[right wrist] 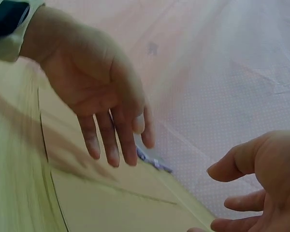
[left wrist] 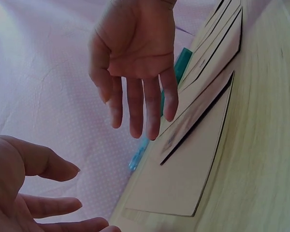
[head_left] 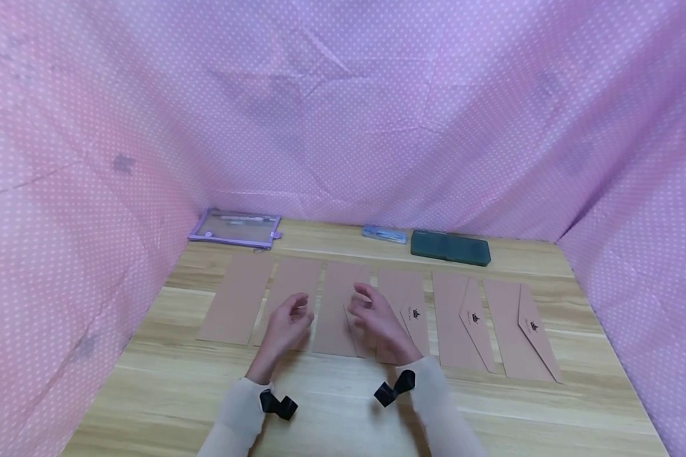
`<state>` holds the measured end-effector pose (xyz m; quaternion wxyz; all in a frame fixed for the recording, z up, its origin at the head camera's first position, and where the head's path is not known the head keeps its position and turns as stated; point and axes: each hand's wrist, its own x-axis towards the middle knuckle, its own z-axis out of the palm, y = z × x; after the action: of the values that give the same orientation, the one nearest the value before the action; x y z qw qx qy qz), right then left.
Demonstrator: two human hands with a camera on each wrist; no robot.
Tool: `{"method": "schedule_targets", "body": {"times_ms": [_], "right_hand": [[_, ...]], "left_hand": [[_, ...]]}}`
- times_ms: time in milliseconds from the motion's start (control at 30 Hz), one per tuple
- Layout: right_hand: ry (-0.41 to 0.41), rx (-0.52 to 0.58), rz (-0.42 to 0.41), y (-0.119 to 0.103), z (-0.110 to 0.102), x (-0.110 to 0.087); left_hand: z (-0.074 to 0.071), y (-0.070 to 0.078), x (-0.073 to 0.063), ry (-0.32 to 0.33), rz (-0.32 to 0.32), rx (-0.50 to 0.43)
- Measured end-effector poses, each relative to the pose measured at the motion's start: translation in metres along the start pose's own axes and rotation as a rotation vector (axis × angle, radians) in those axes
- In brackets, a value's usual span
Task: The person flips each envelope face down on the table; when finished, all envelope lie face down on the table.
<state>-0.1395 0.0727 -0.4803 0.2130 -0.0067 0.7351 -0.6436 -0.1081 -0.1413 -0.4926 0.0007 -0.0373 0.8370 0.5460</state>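
My left hand (head_left: 288,324) hovers over the second envelope from the left (head_left: 297,274), fingers loosely bent and holding nothing. Over the third envelope (head_left: 333,317) and the edge of the fourth envelope (head_left: 396,285) hangs my right hand (head_left: 382,320), also relaxed. The palms face each other across a gap, as the left wrist view shows with the right hand (left wrist: 140,63) above the left hand (left wrist: 19,188). Part of the third envelope's flap is hidden by the right hand. Brown paper envelopes lie side by side; the leftmost envelope (head_left: 234,301) shows no flap.
Farther right, the fifth envelope (head_left: 450,317) and rightmost envelope (head_left: 503,317) have pointed flaps with a crown print. Along the back lie a purple-edged zip pouch (head_left: 237,231) with pens, a small blue item (head_left: 384,234) and a dark green case (head_left: 450,247). Pink dotted cloth (head_left: 343,127) encloses the table.
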Motion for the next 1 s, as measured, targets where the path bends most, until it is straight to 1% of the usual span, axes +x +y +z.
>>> {"method": "schedule_targets", "body": {"times_ms": [100,200,333,433,567,633,800,900,1000], "right_hand": [[0.033,-0.064,0.001,0.003,-0.002,0.001],[0.065,-0.162,-0.036,0.006,-0.005,0.002],[0.080,-0.296,-0.169,0.009,-0.005,0.003],[0.086,-0.407,-0.242,0.012,-0.005,0.004],[0.092,-0.559,-0.250,0.017,-0.005,0.003],[0.087,-0.619,-0.236,0.019,-0.005,0.002],[0.050,-0.710,-0.207,0.021,-0.006,0.000],[0.049,-0.767,-0.241,0.021,-0.007,-0.002],[0.057,-0.864,-0.283,0.022,-0.010,-0.002]], "left_hand": [[0.004,0.001,-0.002,0.000,-0.011,-0.015],[0.006,0.002,-0.004,-0.007,-0.019,-0.026],[0.009,0.004,-0.005,-0.024,-0.035,-0.054],[0.011,0.007,-0.006,-0.039,-0.053,-0.083],[0.014,0.007,-0.006,-0.046,-0.045,-0.100],[0.016,0.007,-0.005,-0.047,-0.039,-0.089],[0.019,0.006,-0.005,-0.048,-0.052,-0.044],[0.021,0.006,-0.005,-0.052,-0.057,-0.035],[0.022,0.007,-0.005,-0.060,-0.065,-0.032]]}}
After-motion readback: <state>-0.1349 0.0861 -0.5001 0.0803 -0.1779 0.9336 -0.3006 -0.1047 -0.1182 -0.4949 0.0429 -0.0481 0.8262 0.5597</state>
